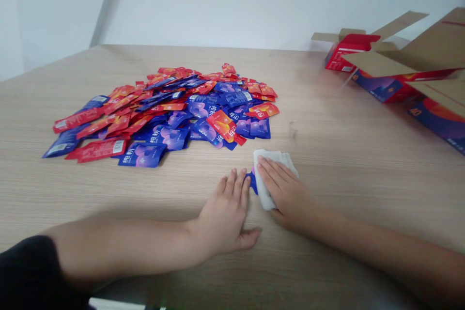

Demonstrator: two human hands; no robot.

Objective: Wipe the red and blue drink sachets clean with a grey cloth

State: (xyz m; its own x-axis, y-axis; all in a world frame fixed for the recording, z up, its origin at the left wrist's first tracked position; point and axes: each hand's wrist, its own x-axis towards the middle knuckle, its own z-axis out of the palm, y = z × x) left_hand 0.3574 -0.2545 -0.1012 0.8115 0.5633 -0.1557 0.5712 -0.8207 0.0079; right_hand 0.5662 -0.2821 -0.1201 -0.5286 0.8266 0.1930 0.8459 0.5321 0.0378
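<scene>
Hands lie flat on the table (348, 169): the right hand (286, 193) presses a white tissue (271, 179) onto a blue sachet (252, 181) (flat fingers spread the pressure evenly), and the open, empty left hand (223, 215) rests just beside it. Beyond the tissue lies a heap of sachets (160, 116), with an opened cardboard box (395, 65) right of the heap.

Heaped sachets (189, 111), opened cardboard cartons (410, 68)

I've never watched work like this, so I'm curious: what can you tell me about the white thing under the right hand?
It's a soft white sheet, perhaps a folded tissue or wipe, with slightly rumpled edges. It lies on the light wood-grain table, with the right hand resting across its top. A blue sachet touches its left edge, partly hidden by it.
</scene>
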